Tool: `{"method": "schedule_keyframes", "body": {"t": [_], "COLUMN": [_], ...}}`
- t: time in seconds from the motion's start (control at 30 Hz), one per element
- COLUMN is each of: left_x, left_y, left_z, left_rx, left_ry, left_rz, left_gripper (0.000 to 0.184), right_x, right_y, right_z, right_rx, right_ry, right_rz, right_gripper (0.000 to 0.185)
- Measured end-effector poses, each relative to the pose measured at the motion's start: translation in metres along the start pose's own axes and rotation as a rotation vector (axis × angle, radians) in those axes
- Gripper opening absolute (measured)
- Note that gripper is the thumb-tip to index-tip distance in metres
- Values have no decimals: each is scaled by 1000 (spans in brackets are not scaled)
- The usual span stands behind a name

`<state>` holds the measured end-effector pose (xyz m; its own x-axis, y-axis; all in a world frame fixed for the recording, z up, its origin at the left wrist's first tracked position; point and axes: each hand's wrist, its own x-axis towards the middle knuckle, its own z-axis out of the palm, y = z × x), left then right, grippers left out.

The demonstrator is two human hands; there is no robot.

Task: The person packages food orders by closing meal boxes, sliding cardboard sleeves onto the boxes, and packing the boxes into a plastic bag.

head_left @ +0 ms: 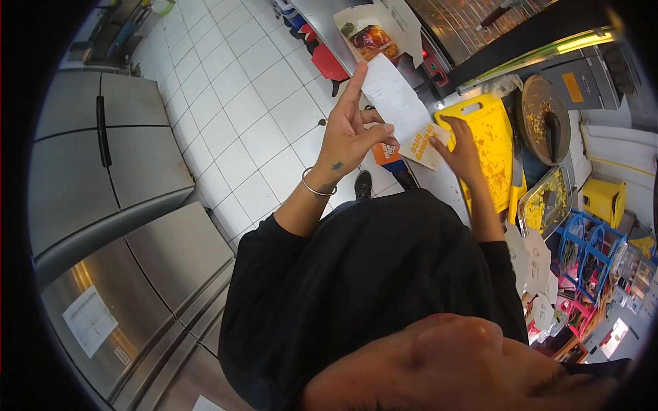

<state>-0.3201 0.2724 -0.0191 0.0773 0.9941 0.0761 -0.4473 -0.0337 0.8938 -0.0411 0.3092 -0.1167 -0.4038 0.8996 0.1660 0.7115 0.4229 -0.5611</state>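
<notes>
A long white receipt (394,96) with faint print is stretched between my hands above the counter edge; its lower end shows orange lettering. My left hand (349,133), with a metal bangle at the wrist, has the thumb at the slip's left edge and the index finger stretched along it towards the upper corner. My right hand (462,151) pinches the lettered end between thumb and fingers. Just beyond the receipt's top stands an open white takeaway box (373,38) holding glazed food and some green leaf. Beside my right hand lies a yellow cutting board (490,137) scattered with crumbs.
A round brown pan (541,103) with food bits and a dark-handled utensil sits right of the board. Below it is a clear tray (528,212) of yellow food. Blue racks (582,240) stand lower right. Steel refrigerators (130,260) line the left, across a tiled floor (233,89).
</notes>
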Motion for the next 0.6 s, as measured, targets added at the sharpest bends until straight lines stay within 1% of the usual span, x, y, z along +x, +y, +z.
{"method": "schedule_keyframes", "body": {"t": [0.03, 0.1, 0.17, 0.2, 0.23, 0.27, 0.3, 0.33, 0.37, 0.4, 0.47, 0.5, 0.53, 0.57, 0.6], "left_x": [-1, -3, -4, -4, -4, -6, -6, -4, -1, 2, 6, 8, 10, 11, 15], "left_y": [-2, -7, -11, -15, -18, -24, -29, -27, -38, -41, -49, -52, -57, -61, -61], "left_z": [1, 2, 6, 9, 9, 8, 5, 12, 5, 4, 2, 0, -2, 0, 5], "left_rx": [14, 53, 91, 173, 196, 188, 265, 306, 235, 223, 241, 268, 263, 260, 269], "left_ry": [-8, -3, -29, 17, 40, 65, 106, 156, 106, 120, 114, 97, 77, 68, 51], "left_rz": [-5, -10, -29, -38, -60, -57, -92, -126, -86, -159, -166, -175, -181, -182, -190], "left_gripper": [94, 95, 96, 96, 91, 83, 75, 68, 63, 61, 60, 59, 58, 58, 58], "right_x": [-11, -37, -74, -100, -128, -153, -180, -209, -240, -269, -324, -365, -409, -428, -465], "right_y": [-11, -24, -37, -41, -44, -47, -50, -55, -62, -71, -83, -81, -75, -81, -73], "right_z": [7, 20, 32, 33, 33, 31, 29, 30, 34, 36, 32, 47, 73, 63, 65], "right_rx": [24, 33, 229, 324, 391, 454, 517, 540, 568, 607, 686, 573, 323, 92, -50], "right_ry": [57, 204, 119, 94, 64, 48, 42, 117, 199, 272, 470, 617, 895, 984, 1030], "right_rz": [76, 147, 257, 334, 349, 360, 368, 534, 700, 862, 1387, 1545, 1468, 1548, 1570], "right_gripper": [43, 35, 32, 31, 27, 24, 21, 19, 19, 19, 23, 27, 22, 21, 26]}}
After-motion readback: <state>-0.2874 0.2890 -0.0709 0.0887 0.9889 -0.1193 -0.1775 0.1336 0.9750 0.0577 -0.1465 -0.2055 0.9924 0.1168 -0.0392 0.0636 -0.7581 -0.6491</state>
